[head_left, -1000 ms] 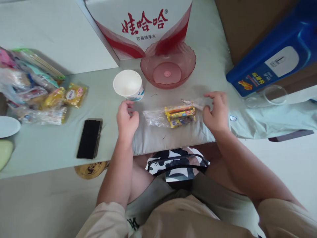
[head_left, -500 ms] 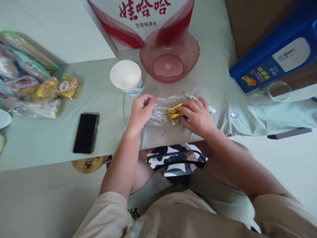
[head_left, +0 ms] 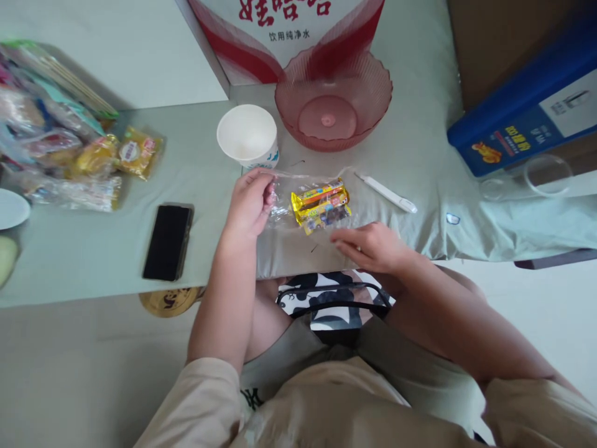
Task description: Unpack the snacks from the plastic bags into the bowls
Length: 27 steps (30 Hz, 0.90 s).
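A clear plastic bag [head_left: 284,202] with yellow snack packets [head_left: 321,205] inside lies on the pale green table [head_left: 200,174] in front of me. My left hand [head_left: 250,202] pinches the bag's left end between thumb and fingers. My right hand [head_left: 370,246] rests just below and right of the packets, fingers together and pointing left, touching the bag's lower edge; whether it grips anything is unclear. A white paper cup [head_left: 247,135] stands just behind my left hand.
A pink ribbed bowl [head_left: 333,99] sits behind the bag before a red-and-white carton [head_left: 284,31]. A white pen-like stick [head_left: 386,193] lies right of the bag. A black phone [head_left: 168,241] lies left; wrapped snacks [head_left: 69,155] pile at far left. A blue box [head_left: 522,118] stands at right.
My right hand has come off the packets and dropped toward the table edge, uncovering them and the white stick. My left hand went from a loose fist to pinching the bag's end.
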Each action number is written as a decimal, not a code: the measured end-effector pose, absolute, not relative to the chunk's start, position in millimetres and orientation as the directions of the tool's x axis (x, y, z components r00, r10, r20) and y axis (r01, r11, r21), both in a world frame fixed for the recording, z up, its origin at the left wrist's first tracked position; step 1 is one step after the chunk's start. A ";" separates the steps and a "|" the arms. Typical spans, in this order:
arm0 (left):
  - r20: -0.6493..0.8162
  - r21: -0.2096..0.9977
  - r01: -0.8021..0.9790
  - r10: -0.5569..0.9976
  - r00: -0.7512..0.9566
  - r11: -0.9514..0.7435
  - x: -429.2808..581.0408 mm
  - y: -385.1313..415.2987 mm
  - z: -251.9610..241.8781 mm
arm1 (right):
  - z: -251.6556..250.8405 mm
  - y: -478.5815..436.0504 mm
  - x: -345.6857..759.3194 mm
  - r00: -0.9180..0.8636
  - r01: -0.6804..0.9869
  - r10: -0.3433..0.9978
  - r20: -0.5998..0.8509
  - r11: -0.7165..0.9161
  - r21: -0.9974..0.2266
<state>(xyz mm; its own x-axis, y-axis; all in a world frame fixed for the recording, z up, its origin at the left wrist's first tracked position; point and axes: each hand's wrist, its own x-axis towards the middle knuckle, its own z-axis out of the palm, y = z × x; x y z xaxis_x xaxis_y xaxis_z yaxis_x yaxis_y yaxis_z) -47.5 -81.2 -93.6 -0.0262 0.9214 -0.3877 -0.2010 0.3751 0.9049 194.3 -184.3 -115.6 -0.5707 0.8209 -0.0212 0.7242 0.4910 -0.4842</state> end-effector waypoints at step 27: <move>-0.492 0.796 -0.478 0.857 -0.154 0.371 -77.1 -73.5 -77.9 | -109.3 -150.3 127.5 -0.632 0.757 0.775 0.005 0.619 -0.209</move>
<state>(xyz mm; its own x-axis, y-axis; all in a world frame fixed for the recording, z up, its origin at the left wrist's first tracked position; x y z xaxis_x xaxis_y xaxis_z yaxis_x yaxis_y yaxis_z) -77.1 -73.5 -77.9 -0.1545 0.8571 -0.4915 -0.4778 0.3706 0.7964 127.5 -150.3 -109.3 -0.6322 0.7748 0.0054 0.7569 0.6191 -0.2092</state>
